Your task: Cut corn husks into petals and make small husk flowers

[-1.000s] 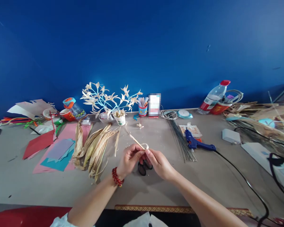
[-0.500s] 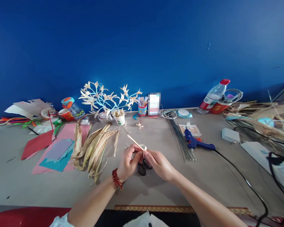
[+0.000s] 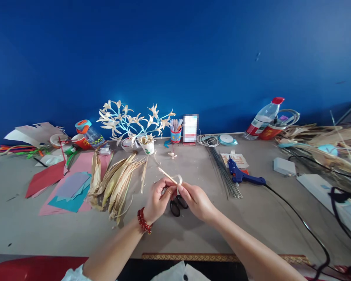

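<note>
Blue wall backs a cluttered grey table [image 3: 61,230]. Seen from the head view, the left hand [image 3: 158,199] and right hand [image 3: 196,200] meet above the scissors [image 3: 177,205], fingertips pinching a stick [image 3: 167,176] and its curling husk strip [image 3: 179,179]. Both look light and brittle, so they are probably best held close to the curl.

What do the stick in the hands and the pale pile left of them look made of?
Stick: thin, pale tan, matte, probably wood or bamboo; the curled strip at its end looks like dried husk. Pile: likely dry corn husks, long, ribbed, straw-coloured, matte.
</note>
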Motion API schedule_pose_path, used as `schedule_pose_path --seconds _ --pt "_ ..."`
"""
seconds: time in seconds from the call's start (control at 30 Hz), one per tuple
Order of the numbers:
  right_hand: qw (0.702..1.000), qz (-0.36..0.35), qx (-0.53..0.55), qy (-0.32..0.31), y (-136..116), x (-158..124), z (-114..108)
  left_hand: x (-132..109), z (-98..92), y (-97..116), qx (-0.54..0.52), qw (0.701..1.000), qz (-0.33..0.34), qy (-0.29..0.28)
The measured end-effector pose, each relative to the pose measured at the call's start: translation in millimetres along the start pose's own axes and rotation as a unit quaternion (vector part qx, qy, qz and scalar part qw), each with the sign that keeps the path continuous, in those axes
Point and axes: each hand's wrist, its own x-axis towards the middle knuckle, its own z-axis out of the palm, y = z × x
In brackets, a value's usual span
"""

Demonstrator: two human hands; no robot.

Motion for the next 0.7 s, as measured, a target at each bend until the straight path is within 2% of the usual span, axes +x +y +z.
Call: schedule_pose_path --seconds 0.17,0.23,0.4,0.5,0.57,0.63,0.7 --pt "0.994 0.021 0.109 -0.021 4.4 0.0 5.1 -0.2 2.1 2.9 -0.03 0.999 -0.024 -0.008" --pt "0.994 0.016 0.107 -0.022 3.9 0.2 5.3 0.1 1.5 1.4 -0.021 1.0 -0.016 -0.007" --pt "0.999 0.02 0.02 -0.014 -0.1 -0.3 2.6 -1.0 -3.6 -3.0 0.067 0.997 0.035 -0.004" --pt "0.996 0.043 0.076 -0.016 0.3 -1.2 2.0 -2.7 -5.8 -2.5 0.113 0.992 0.057 -0.017" --pt "0.974 0.083 0.204 -0.058 1.6 -1.8 1.6 -3.6 -5.8 -1.1 0.122 0.99 0.073 -0.024" --pt "0.923 0.127 0.336 -0.134 2.4 -2.2 0.3 -3.8 -5.2 0.5 0.116 0.989 0.085 -0.025" --pt "0.878 0.145 0.41 -0.2 2.1 -2.2 -2.1 -3.1 -4.9 1.3 0.101 0.991 0.086 -0.02"
